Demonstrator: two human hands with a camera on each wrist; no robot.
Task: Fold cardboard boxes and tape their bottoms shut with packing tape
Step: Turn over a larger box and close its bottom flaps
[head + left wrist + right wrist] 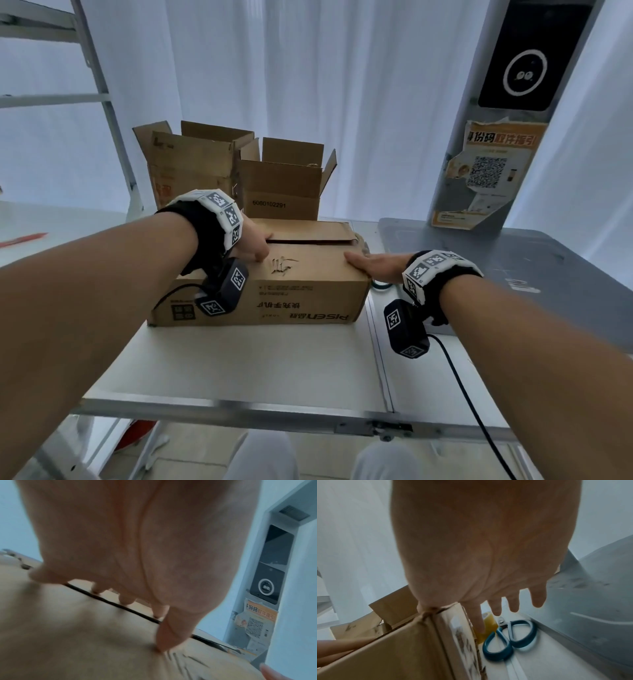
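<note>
Pressing down on the near flap of the cardboard box (274,274), the left hand (251,241) sits at centre frame in the head view; its fingers (126,599) are bent, tips at the dark seam between the two flaps, thumb planted on the board, nothing gripped. Right hand (373,269) lies flat and straight-fingered against the box's right end, centre-right of frame, holding nothing.

Key relation: box runs long axis left to right across the white table (257,370), seam parallel to it. Tape roll (488,625) stands just beyond the box's right end, under the right hand's fingertips (538,597) in the right wrist view, lower centre. Right hand is plainly nearer; likely it fetches the tape while left keeps the flaps down.

Materials: box is worn brown corrugated board, scuffed, torn patch on top, corner frayed, print upside down on near face. Tape is translucent, yellowish. Scissors (510,641) with teal loop handles lie beside the roll. Two open boxes (239,171) upper centre, flaps up.
</note>
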